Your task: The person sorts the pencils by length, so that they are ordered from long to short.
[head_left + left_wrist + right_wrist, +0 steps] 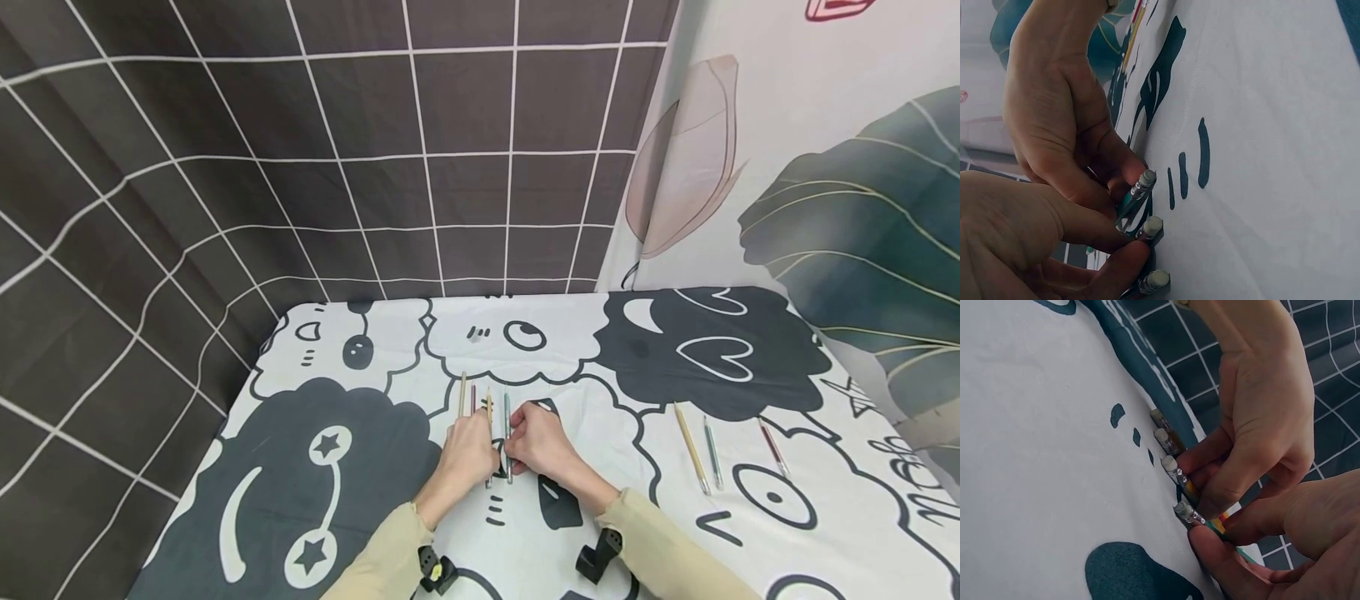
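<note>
Several slim pencils with eraser ends lie side by side on the patterned cloth [480,558]. My right hand [542,437] pinches the green pencil [507,408], the rightmost of this row, near its eraser [1186,512]. Close beside it, my left hand [468,450] pinches a yellow pencil [490,403] near its eraser end [1152,226]. To the left of that hand are a red pencil [473,398] and another yellow pencil [462,393]. Fingers hide the middle parts of the row.
Farther right on the cloth lie a yellow pencil [692,448], a green pencil [712,452] and a red pencil [774,447], spaced apart. A dark grid-pattern curtain [465,192] stands behind the table, and a leaf-print curtain [847,208] hangs at right.
</note>
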Motion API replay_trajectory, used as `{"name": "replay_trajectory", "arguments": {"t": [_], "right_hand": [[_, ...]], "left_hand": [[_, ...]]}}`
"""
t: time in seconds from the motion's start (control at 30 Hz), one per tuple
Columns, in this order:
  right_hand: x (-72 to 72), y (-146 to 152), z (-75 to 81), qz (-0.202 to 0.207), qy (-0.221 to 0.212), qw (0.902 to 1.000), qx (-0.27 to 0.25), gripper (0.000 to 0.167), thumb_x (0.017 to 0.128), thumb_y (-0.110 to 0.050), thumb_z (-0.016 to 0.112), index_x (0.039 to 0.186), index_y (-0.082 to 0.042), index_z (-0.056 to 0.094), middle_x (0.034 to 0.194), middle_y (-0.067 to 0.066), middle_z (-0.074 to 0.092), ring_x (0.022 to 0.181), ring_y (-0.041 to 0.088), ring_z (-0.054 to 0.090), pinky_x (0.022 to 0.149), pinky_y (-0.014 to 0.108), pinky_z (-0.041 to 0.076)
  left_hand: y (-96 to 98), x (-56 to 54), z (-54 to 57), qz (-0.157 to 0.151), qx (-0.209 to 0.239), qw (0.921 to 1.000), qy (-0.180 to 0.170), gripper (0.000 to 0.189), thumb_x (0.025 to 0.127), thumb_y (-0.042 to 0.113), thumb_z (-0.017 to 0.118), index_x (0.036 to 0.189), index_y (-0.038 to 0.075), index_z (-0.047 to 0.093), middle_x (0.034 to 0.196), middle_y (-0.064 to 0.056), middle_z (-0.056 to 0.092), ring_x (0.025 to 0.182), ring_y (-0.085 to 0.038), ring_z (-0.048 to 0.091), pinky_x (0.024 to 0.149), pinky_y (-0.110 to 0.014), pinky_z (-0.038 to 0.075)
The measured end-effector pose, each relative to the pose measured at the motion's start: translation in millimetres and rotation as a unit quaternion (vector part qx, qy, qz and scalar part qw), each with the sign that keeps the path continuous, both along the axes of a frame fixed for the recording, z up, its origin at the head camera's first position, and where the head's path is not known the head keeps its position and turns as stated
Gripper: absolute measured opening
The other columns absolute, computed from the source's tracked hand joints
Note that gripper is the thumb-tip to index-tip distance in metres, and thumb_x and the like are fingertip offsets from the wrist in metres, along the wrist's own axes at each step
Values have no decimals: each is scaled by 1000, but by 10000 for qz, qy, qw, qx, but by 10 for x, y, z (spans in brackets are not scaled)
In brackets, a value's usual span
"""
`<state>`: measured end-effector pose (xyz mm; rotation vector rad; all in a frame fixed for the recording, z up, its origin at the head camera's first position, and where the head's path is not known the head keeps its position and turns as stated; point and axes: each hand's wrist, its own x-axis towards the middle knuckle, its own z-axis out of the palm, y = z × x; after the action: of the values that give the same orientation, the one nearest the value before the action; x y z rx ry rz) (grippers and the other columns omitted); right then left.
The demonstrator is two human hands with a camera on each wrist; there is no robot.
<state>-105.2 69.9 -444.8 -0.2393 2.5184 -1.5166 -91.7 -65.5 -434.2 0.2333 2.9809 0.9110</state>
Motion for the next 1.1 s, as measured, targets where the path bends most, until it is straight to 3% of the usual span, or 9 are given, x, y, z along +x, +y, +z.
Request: {"name": "replay_trajectory", "arguments": {"t": [0.67,1.1], "right_hand": [[-4,-36,37,231,-3,9966,795,22,73,10,65,94,8,56,64,5,59,42,12,61,44,26,50],[-5,-62,54,390,10,9945,975,22,74,10,66,94,9,58,62,5,59,43,12,61,46,27,50]], "left_hand": [[-27,2,-19,-62,-122,9999,99,21,66,-13,62,75,3,53,61,-8,51,51,-20,50,42,-31,41],[-32,16,-10,-97,-45,9998,172,21,70,-13,63,73,4,50,57,-5,47,48,-19,49,40,-30,40]]}}
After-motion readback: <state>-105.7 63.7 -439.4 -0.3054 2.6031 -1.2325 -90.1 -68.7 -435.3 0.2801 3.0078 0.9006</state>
